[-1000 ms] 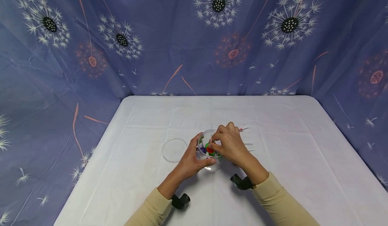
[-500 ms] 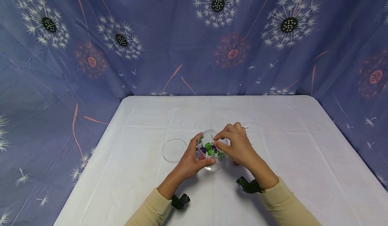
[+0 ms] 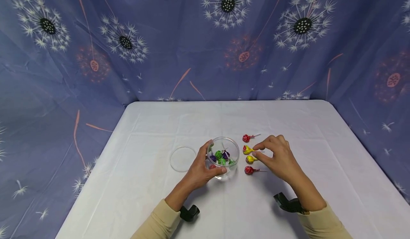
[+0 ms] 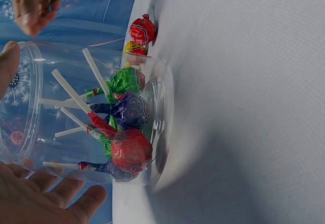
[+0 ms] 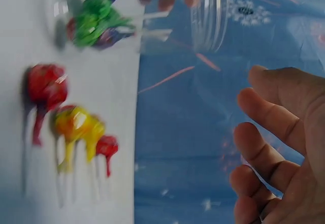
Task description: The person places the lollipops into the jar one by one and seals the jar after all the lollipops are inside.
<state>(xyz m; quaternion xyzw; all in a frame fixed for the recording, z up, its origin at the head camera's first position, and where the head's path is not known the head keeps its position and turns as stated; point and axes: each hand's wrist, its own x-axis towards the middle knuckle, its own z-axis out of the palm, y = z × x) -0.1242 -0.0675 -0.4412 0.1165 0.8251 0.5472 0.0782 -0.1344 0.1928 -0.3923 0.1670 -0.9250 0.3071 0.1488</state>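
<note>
My left hand (image 3: 201, 173) grips the side of a clear plastic jar (image 3: 232, 143), fingers and thumb around its wall. Inside lie several wrapped lollipops: a green lollipop (image 4: 127, 81), a purple lollipop (image 4: 130, 111) and a red lollipop (image 4: 132, 150) show best, white sticks pointing towards the mouth. To the jar's right, on the cloth, is a column of loose lollipops: red (image 3: 246, 138), yellow (image 3: 247, 150), yellow (image 3: 250, 159) and red (image 3: 249, 170). Over the yellow ones' sticks hovers my right hand (image 3: 278, 157), thumb and forefinger apart, holding nothing.
A clear round lid (image 3: 183, 159) lies flat left of the jar. White cloth (image 3: 153, 125) covers the table. A blue curtain with dandelion prints (image 3: 179, 53) hangs behind and at both sides. Each wrist carries a black camera mount (image 3: 189, 213).
My right hand has let go of a red lollipop inside the jar and moved right, out to the loose lollipops. The left hand keeps holding the jar in nearly the same spot.
</note>
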